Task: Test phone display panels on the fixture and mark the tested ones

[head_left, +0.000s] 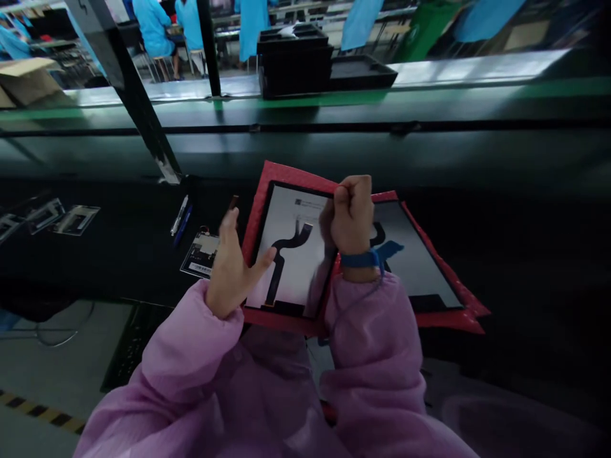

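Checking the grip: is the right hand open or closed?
Closed: the right hand is a fist above the panel; anything pinched is hidden.

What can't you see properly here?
Head view: whatever the closed right hand pinches, hidden by its own fingers.
Left part of the grey flat panel, covered by that hand and blue wrist strap.
Tiny print on the white flat panel: too small.
Printed card beside the open left hand: blurred.

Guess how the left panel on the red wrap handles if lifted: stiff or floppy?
Probably stiff: the panel lies flat with straight edges. Likely fragile, since it rests on red bubble wrap. Its glossy face may be slippery, and the black ribbon cable looks thin and could flop or snag.
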